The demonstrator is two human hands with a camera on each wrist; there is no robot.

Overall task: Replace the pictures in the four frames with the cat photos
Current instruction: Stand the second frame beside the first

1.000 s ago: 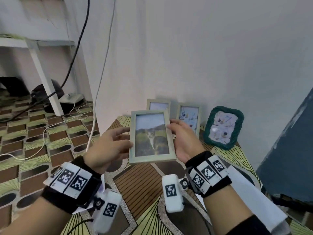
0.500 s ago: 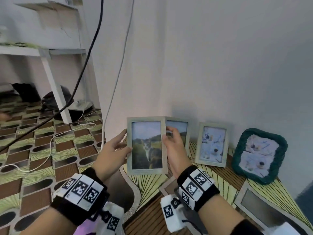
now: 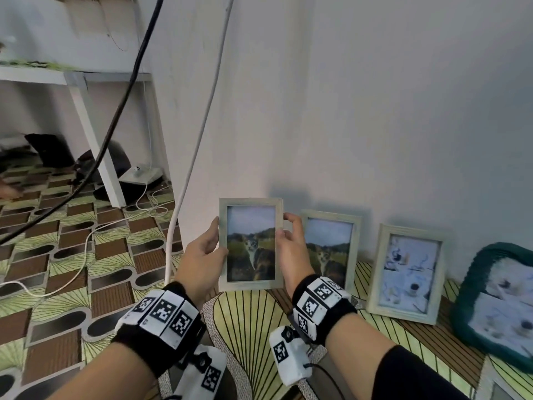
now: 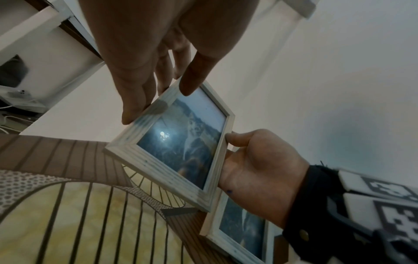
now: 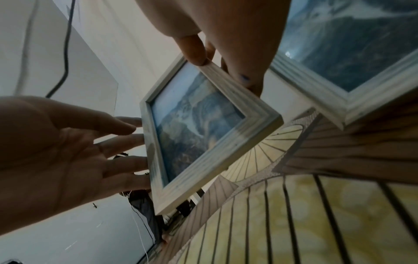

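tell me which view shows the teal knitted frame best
The head view: the teal knitted frame leans against the wall at far right, its edge cropped. The left wrist and right wrist views do not show it at all.

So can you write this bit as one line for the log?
step: set cat frame by wall | left hand: holds left edge | right hand: holds right edge | done: one cat frame standing | left: two frames

Head view is soft, evenly lit daylight with faint shadows on the wall (image 3: 375, 111) above the frames, and straight lines bow near the edges. Both wrist views are dimmer and bluish, hands (image 4: 158, 44) dark, with a glare spot on the held frame (image 4: 172, 142) glass.
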